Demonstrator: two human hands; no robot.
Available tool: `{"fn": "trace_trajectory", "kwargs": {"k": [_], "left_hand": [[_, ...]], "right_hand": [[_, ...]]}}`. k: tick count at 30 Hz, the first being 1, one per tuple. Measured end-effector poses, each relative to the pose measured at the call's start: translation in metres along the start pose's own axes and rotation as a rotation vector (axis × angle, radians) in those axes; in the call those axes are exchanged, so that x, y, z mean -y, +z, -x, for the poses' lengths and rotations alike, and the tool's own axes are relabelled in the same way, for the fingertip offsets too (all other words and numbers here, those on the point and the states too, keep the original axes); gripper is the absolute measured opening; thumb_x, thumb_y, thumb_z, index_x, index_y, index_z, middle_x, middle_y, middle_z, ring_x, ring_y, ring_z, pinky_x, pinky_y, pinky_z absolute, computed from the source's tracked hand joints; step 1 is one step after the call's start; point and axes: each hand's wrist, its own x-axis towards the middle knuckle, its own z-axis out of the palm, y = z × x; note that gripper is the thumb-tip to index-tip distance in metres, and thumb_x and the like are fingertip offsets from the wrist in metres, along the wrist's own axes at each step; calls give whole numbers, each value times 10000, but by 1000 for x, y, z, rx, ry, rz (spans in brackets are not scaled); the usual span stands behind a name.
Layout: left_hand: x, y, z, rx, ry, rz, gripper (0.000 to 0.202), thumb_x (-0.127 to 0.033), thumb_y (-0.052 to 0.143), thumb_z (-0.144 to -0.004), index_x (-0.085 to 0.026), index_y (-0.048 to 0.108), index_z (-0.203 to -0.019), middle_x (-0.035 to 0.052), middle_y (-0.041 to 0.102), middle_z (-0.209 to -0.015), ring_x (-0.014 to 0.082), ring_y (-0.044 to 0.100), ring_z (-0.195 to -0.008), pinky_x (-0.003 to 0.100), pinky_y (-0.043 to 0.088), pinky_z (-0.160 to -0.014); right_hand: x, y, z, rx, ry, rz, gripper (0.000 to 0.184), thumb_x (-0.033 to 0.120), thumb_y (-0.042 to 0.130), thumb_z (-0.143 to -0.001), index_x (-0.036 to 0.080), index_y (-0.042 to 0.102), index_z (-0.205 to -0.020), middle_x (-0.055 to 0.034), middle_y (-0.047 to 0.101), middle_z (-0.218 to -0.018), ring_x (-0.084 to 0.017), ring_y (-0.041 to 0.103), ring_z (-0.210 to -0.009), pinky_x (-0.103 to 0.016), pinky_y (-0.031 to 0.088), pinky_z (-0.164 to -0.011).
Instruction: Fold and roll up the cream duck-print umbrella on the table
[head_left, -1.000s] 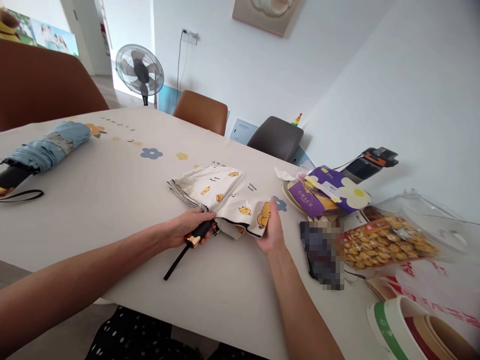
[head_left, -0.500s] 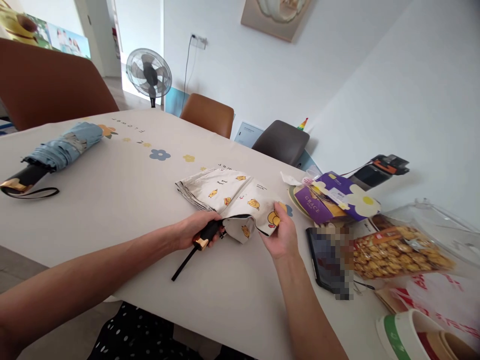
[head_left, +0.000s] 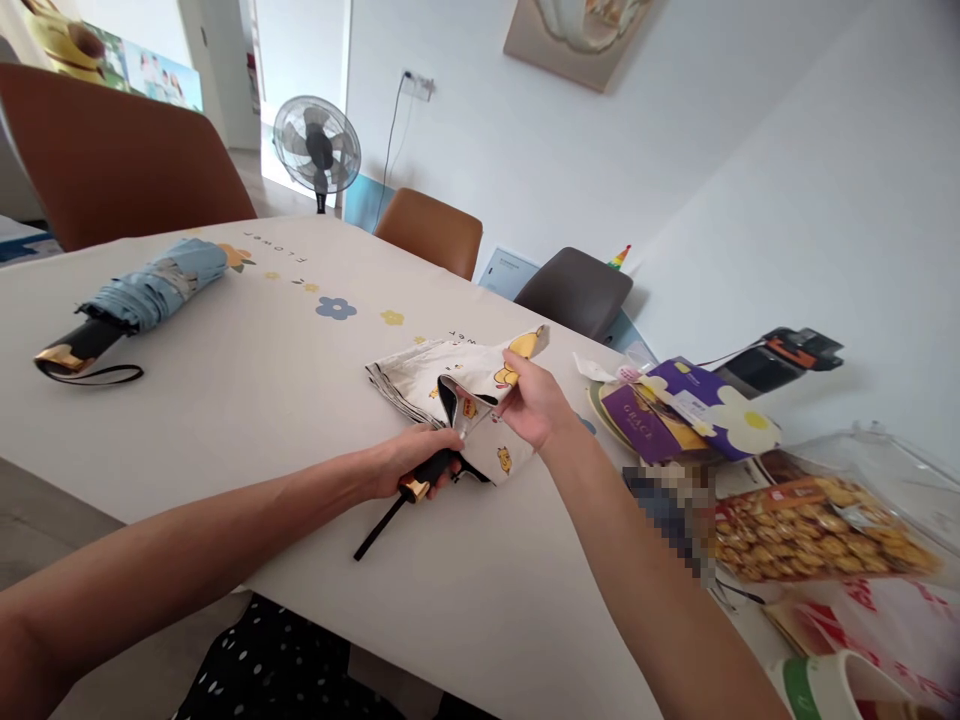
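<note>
Near the front edge of the table (head_left: 247,420), the left hand (head_left: 416,462) has its grip clamped round the black handle (head_left: 435,467) of the cream umbrella (head_left: 409,375), with the wrist strap (head_left: 375,535) trailing from it toward the person. The umbrella's long axis runs from this handle away from the person, so the folded canopy lies just beyond the left hand. The right hand (head_left: 532,405) is nearer to the canopy, and its grip is pinched together on one printed flap (head_left: 517,350). It holds the flap up off the table, showing the dark lining beneath. Far to the left, well apart, lies a blue umbrella (head_left: 154,290), folded, its handle also toward the near side. To the right, a plate (head_left: 600,410) carries a purple box (head_left: 697,410). Nearer the person, a clear bag (head_left: 810,520) holds golden snack pieces. The striped bowl (head_left: 817,690) at the lower right is cut off, so its contents cannot be told.
</note>
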Motion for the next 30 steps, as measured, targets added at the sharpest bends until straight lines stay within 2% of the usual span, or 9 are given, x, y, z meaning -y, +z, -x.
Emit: {"fn": "trace_trajectory", "kwargs": {"k": [3, 6, 10, 13, 17, 19, 21, 26, 30], "left_hand": [[4, -5, -6, -35, 35, -24, 384, -529, 581, -694, -155, 489, -697, 2, 545, -575, 81, 457, -400, 211, 355, -351], [10, -11, -15, -13, 53, -19, 434, -585, 566, -692, -158, 486, -702, 8, 548, -605, 83, 473, -432, 213, 370, -372], [6, -14, -15, 37, 51, 44, 393, -538, 558, -737, -151, 491, -746, -3, 525, -635, 74, 469, -442, 195, 356, -352], [-4, -13, -6, 177, 10, 318, 271, -402, 527, -816, -136, 479, -800, -21, 479, -635, 38, 428, -427, 148, 322, -335], [-13, -16, 1, 411, -13, 757, 193, -297, 442, -877, -107, 460, -845, -33, 413, -618, 16, 379, -421, 115, 296, -322], [-12, -18, 0, 431, -15, 837, 185, -289, 429, -881, -107, 455, -876, -26, 414, -628, 28, 391, -432, 126, 309, -321], [-9, -19, -2, 392, -63, 879, 166, -276, 412, -884, -114, 443, -890, -16, 423, -641, 38, 405, -443, 133, 332, -330], [-5, -20, -5, 384, -112, 895, 150, -267, 424, -873, -120, 420, -901, -15, 426, -632, 48, 396, -435, 141, 337, -325], [-5, -22, -4, 422, -92, 866, 161, -260, 432, -868, -107, 427, -918, -17, 428, -626, 47, 388, -433, 139, 339, -324]], "right_hand": [[-5, 12, -8, 85, 133, 70, 108, 227, 486, -810, 172, 578, -798, -39, 653, -694, -197, 645, -692, -403, 558, -672], [-5, 24, -10, 160, 241, 64, 169, 242, 426, -844, 155, 570, -835, -51, 646, -714, -190, 640, -693, -401, 546, -678], [10, 28, -2, 236, 220, -27, 263, 372, 409, -861, 157, 560, -872, -70, 643, -829, -200, 637, -808, -410, 535, -734], [32, 8, 6, 73, 74, -80, 236, 384, 471, -825, 160, 542, -821, -73, 628, -900, -207, 622, -908, -402, 525, -783], [50, -36, 14, -294, -187, -49, 141, 307, 517, -771, 166, 527, -776, -42, 615, -887, -189, 619, -915, -362, 521, -783], [45, -55, 19, -442, -246, 5, 116, 280, 534, -738, 167, 533, -764, -27, 611, -870, -175, 624, -886, -335, 521, -759], [29, -67, 26, -482, -163, 54, 116, 269, 559, -701, 165, 533, -746, -22, 608, -832, -175, 627, -852, -322, 525, -705], [-21, -70, 46, -381, 60, 182, 229, 364, 611, -680, 181, 567, -811, -33, 625, -932, -185, 601, -928, -276, 520, -644], [-31, -66, 53, -208, 156, 116, 309, 448, 591, -701, 196, 606, -880, -34, 641, -941, -166, 603, -812, -248, 493, -570]]}}
